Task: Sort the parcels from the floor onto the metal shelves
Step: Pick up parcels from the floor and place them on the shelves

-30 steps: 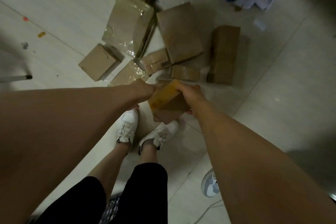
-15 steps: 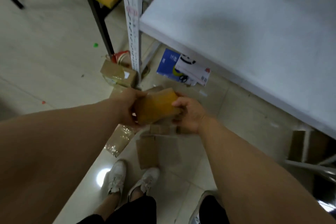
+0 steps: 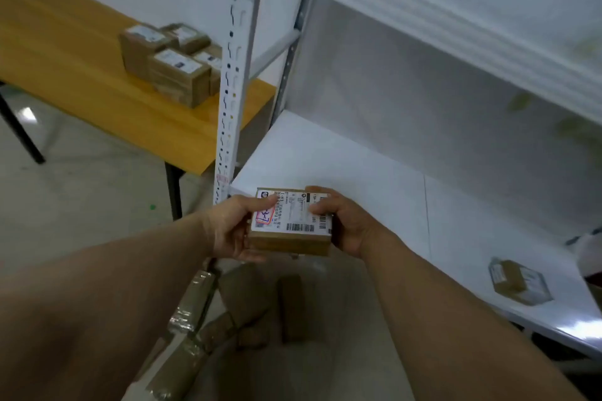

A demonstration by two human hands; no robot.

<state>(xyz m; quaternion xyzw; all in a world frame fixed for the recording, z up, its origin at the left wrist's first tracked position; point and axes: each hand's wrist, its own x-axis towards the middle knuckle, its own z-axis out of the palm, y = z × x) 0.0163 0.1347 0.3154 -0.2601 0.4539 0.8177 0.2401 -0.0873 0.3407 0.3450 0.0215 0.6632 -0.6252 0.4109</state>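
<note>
A small brown cardboard parcel (image 3: 291, 239) with a white shipping label on top is held level between both hands, just in front of the white metal shelf board (image 3: 358, 169). My left hand (image 3: 233, 228) grips its left end, thumb on the label. My right hand (image 3: 345, 221) grips its right end, fingers curled over the top edge. Several brown parcels (image 3: 241, 309) lie on the floor below my hands. One taped parcel (image 3: 518, 280) sits on the shelf board at the right.
The perforated white shelf upright (image 3: 233, 81) rises just left of the parcel. An upper shelf board (image 3: 423, 10) overhangs. A wooden table (image 3: 81, 75) on black legs stands at the left, carrying a stack of labelled boxes (image 3: 172, 65).
I have straightened up from the floor pile. The parcel rose with both hands to shelf height and was turned label-up; the view swung from the floor to the shelf and table.
</note>
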